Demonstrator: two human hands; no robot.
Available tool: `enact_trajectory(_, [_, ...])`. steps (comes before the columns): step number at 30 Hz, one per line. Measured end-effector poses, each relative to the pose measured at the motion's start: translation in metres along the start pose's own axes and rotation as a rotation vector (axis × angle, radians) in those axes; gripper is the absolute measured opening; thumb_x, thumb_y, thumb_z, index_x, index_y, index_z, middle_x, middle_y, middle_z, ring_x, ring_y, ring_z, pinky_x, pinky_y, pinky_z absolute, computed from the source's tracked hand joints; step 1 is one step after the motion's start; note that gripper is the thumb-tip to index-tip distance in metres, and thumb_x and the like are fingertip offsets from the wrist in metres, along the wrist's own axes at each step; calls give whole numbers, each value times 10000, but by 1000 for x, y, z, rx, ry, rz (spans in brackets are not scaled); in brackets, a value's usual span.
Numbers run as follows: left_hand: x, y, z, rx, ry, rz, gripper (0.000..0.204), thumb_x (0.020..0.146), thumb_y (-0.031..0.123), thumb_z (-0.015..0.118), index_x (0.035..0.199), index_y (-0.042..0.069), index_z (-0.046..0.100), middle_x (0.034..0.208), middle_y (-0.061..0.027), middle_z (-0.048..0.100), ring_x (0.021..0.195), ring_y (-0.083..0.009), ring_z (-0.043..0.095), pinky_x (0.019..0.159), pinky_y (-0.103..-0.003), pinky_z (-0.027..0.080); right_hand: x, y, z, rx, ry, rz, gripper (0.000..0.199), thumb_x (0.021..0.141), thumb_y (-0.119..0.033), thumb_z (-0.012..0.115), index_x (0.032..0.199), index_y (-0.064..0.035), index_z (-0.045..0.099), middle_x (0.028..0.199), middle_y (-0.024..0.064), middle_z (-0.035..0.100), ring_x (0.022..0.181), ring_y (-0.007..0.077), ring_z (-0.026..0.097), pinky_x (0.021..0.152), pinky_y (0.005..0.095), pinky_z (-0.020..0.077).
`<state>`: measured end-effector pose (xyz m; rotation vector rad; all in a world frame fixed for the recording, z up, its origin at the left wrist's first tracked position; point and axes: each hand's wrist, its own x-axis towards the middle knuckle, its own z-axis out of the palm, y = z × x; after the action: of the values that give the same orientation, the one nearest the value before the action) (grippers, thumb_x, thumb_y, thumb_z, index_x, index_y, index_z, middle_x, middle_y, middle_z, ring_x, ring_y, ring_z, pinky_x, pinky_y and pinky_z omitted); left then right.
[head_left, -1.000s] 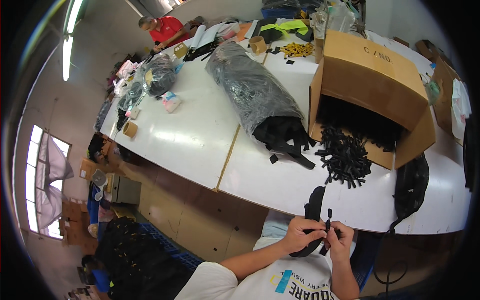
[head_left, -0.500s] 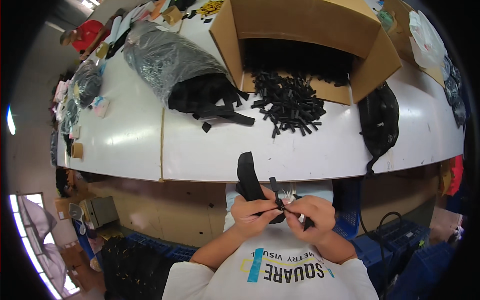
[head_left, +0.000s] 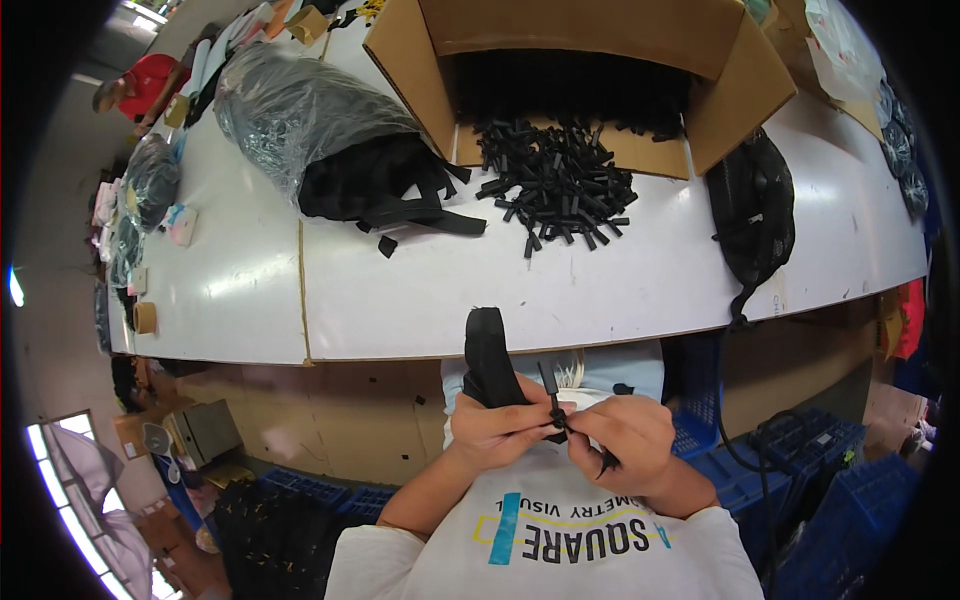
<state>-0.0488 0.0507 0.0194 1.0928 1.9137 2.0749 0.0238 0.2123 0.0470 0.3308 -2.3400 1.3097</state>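
- Right now both hands meet close to the chest, below the near edge of the white worktop [head_left: 420, 290].
- Left hand [head_left: 497, 432]: its fingers are closed around a wide black strap [head_left: 490, 355], whose long axis runs up and away from the fingers toward the worktop edge.
- Right hand [head_left: 628, 432]: its fingers pinch a small black plastic piece [head_left: 552, 392], a thin part that sticks up just beside the strap; another dark tip [head_left: 606, 463] pokes out below the fingers.
- Strap and small piece touch where the two sets of fingertips meet, the strap on the left-hand side.
- Farther beyond the fingers, well apart, a pile of short black pieces [head_left: 560, 185] spills from an open cardboard box [head_left: 720, 90].
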Motion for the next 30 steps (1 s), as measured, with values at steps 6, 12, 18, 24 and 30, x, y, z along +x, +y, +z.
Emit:
enact_trajectory(6, [0, 2, 2, 73, -2, 33, 198, 649, -80, 744, 828, -31, 674, 806, -138, 647, 681, -180, 631, 639, -245, 523, 2, 1, 2, 3, 43, -28, 215, 586, 58, 652, 789, 3, 607, 626, 77, 581, 446, 185, 528, 411, 265, 406])
enact_trajectory(12, [-6, 2, 5, 18, 16, -5, 204, 670, -98, 717, 859, -39, 668, 835, -153, 647, 728, -197, 644, 658, -262, 531, -2, 4, 4, 102, 45, -17, 200, 642, 49, 655, 831, 17, 597, 650, 85, 601, 479, 179, 560, 436, 263, 438])
enact_trajectory(18, [-5, -1, 6, -6, -23, -15, 267, 667, -134, 664, 897, 3, 669, 858, -131, 664, 709, -195, 654, 629, -246, 520, -7, 7, 9, 194, 81, -16, 229, 660, 51, 663, 872, 12, 585, 676, 102, 615, 491, 188, 568, 443, 263, 445])
enact_trajectory(24, [-8, 1, 5, 141, -54, -27, 232, 616, -154, 571, 793, -20, 638, 768, -161, 658, 635, -198, 655, 616, -267, 537, -7, 5, 5, 96, 57, -39, 277, 638, 46, 687, 893, -4, 593, 687, 96, 620, 489, 186, 553, 436, 262, 429])
enact_trajectory(30, [-11, 0, 5, 170, -75, -38, 258, 602, -161, 564, 798, -12, 643, 771, -159, 662, 637, -192, 658, 609, -254, 527, -6, 7, 6, 75, 81, -68, 334, 647, 50, 707, 963, 6, 608, 700, 84, 606, 486, 166, 532, 418, 254, 404])
